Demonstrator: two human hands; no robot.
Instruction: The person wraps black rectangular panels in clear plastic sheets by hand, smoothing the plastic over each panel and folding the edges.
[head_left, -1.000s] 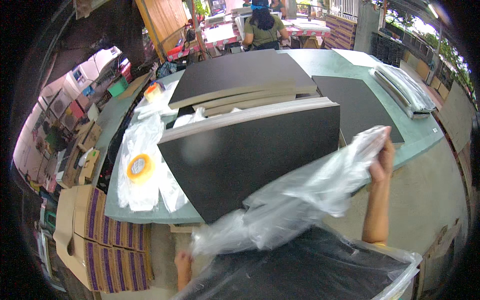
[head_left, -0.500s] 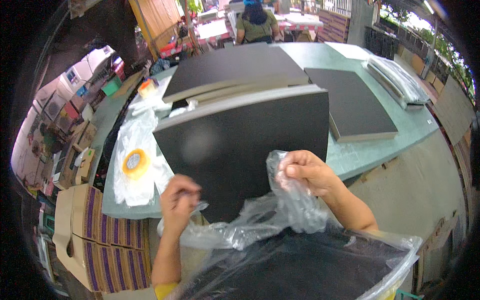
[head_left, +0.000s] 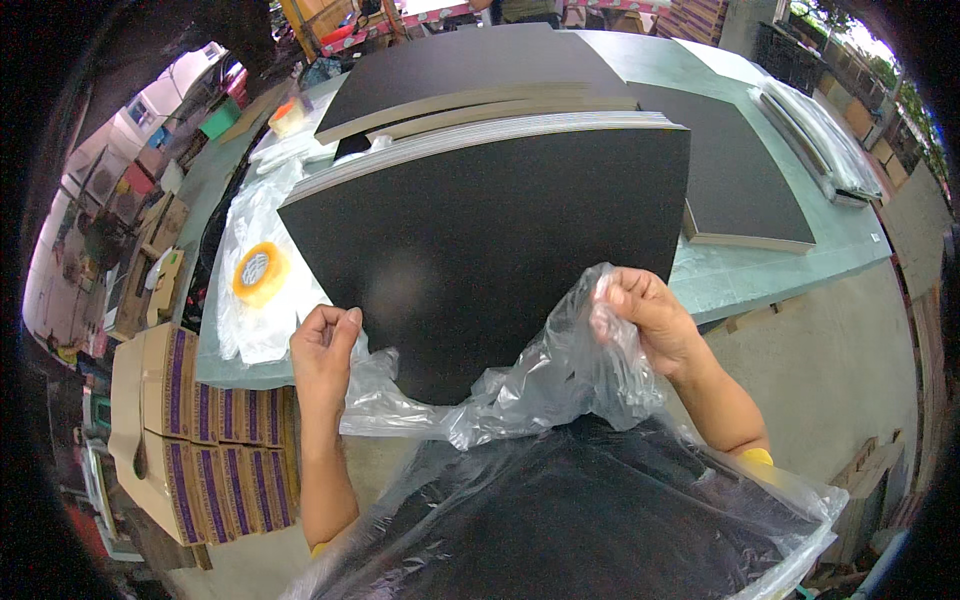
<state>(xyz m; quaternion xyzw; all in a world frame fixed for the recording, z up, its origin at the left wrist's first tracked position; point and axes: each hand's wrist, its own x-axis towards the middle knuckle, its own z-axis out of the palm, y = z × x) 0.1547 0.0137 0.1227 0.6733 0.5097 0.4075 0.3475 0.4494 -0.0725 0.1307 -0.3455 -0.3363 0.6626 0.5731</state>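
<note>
Left hand (head_left: 325, 350): pinches clear bag (head_left: 525, 385)
Right hand (head_left: 645, 320): pinches it too
Bag: at bottom of black stack (head_left: 500, 220) — by green table (head_left: 840, 235) edge
Room: floor (head_left: 830, 340), right side
Tape rolls (head_left: 262, 273): two

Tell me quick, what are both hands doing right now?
Left hand: closed, pinching the edge of the clear plastic.
Right hand: closed, holding a bunched part of the same plastic.

hands (head_left: 645, 320): 2 | gathered plastic bag (head_left: 550, 370): 1 | tape rolls (head_left: 274, 272): 2 | front board stack (head_left: 500, 240): 1
</note>
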